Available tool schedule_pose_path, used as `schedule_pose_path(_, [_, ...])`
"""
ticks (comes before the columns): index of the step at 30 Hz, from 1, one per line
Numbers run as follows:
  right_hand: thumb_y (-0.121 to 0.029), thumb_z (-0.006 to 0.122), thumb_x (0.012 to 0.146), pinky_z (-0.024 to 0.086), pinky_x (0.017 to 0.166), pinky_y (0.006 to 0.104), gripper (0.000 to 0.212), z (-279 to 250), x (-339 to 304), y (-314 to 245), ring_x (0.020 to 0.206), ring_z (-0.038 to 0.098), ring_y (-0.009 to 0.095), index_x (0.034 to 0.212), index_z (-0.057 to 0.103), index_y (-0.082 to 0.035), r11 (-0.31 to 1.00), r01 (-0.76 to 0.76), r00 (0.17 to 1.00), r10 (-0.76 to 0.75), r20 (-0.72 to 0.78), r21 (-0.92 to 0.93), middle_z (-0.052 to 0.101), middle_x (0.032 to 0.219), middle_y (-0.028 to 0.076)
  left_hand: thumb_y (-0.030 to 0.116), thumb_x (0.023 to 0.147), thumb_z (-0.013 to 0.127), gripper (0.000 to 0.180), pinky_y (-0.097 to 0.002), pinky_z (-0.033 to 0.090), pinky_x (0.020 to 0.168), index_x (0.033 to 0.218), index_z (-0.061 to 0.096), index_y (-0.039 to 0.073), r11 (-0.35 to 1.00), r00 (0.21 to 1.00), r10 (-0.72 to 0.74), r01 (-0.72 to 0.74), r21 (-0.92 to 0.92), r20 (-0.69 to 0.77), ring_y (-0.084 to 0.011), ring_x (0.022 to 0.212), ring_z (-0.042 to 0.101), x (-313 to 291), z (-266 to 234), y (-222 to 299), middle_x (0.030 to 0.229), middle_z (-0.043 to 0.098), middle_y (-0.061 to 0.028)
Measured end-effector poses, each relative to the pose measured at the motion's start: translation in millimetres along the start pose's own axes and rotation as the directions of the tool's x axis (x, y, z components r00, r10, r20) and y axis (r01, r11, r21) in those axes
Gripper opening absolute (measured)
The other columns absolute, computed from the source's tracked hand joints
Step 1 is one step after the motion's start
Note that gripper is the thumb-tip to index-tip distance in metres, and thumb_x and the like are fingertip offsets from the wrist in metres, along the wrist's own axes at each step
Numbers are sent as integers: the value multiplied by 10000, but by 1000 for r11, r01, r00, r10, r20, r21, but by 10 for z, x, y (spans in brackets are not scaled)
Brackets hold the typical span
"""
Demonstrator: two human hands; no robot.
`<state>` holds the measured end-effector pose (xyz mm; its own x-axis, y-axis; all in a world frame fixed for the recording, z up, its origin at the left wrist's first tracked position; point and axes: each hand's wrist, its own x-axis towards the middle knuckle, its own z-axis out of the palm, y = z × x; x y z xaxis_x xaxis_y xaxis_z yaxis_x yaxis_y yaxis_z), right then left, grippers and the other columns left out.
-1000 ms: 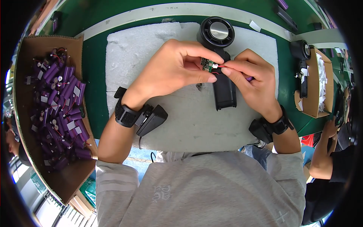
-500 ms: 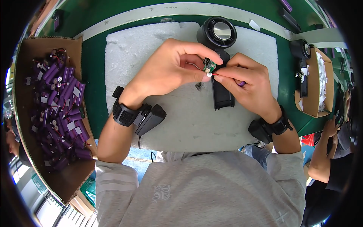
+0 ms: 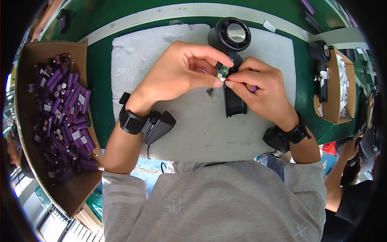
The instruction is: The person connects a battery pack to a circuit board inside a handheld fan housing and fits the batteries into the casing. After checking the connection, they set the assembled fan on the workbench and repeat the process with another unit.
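Over the foam pad [image 3: 193,133], my left hand [image 3: 173,74] grips a small green circuit board [image 3: 224,71] between thumb and fingers. My right hand [image 3: 266,86] is closed, its thumb and forefinger pinching thin red wire at a small white plug [image 3: 222,79]. The plug sits right at the board's lower edge; whether it is seated cannot be made out. Inside my right hand shows the end of a purple battery cell [image 3: 252,88], mostly covered by fingers. Beneath both hands lies a black handheld fan [image 3: 229,34], round head away from me, its handle [image 3: 235,103] partly hidden.
On the left stands a cardboard box [image 3: 76,193] of purple battery cells [image 3: 72,133] with wires. At the right, another black fan [image 3: 320,51] leans by a smaller carton [image 3: 342,109] holding white pieces. A white paper piece [image 3: 269,26] lies beyond the pad. A co-worker's arm [image 3: 336,177] is far right.
My hands, the circuit board and the fan sit very slightly further left in the view. My grip looks the same. The co-worker's arm at far right has shifted.
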<state>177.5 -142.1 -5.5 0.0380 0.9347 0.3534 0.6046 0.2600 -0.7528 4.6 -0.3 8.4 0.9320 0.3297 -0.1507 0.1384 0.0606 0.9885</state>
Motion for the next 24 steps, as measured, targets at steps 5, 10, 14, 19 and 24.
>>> schedule_pose_path(5, [-15, 760, 763, 334, 473, 231, 95, -51, 14, -26, 536, 458, 92, 843, 710, -4, 1000, -14, 1000, 14, 20, 24, 592, 752, 47, -64, 760, 733, 320, -231, 527, 704, 1060, 669, 25, 995, 997, 50, -55, -79, -58, -87, 790, 634, -10, 5, -20, 880, 669, -35])
schedule_pose_path(10, [-20, 760, 762, 326, 474, 226, 92, -51, 16, -23, 537, 457, 85, 837, 708, -4, 998, -43, 999, 42, 24, 41, 592, 754, 43, -69, 764, 726, 329, -240, 539, 724, 1071, 650, 23, 997, 997, 43, -47, -59, -64, -87, 813, 634, -20, -3, 0, 902, 667, -36])
schedule_pose_path(14, [-23, 755, 766, 324, 474, 228, 87, -53, 16, -17, 536, 454, 86, 837, 708, -3, 999, -33, 999, 32, 21, 41, 590, 753, 42, -77, 769, 717, 330, -246, 546, 740, 1079, 656, 19, 995, 996, 84, -86, -54, -44, -92, 816, 638, -21, 7, 0, 892, 669, -37])
schedule_pose_path(19, [-23, 749, 770, 328, 481, 231, 81, -66, 19, -27, 542, 457, 90, 834, 704, -2, 998, -52, 998, 50, 46, 48, 590, 756, 45, -137, 744, 719, 377, -261, 561, 760, 1094, 671, -3, 999, 999, 50, -50, -5, -20, -127, 893, 636, -25, -14, 27, 1035, 649, -53])
schedule_pose_path(24, [-21, 745, 770, 331, 488, 235, 77, -67, 23, -27, 551, 462, 98, 828, 700, 1, 997, -52, 997, 49, 51, 59, 587, 762, 49, -105, 752, 715, 363, -249, 542, 742, 1086, 704, 38, 985, 986, 161, -158, 65, -49, -106, 826, 627, -14, 10, -55, 934, 665, -45])
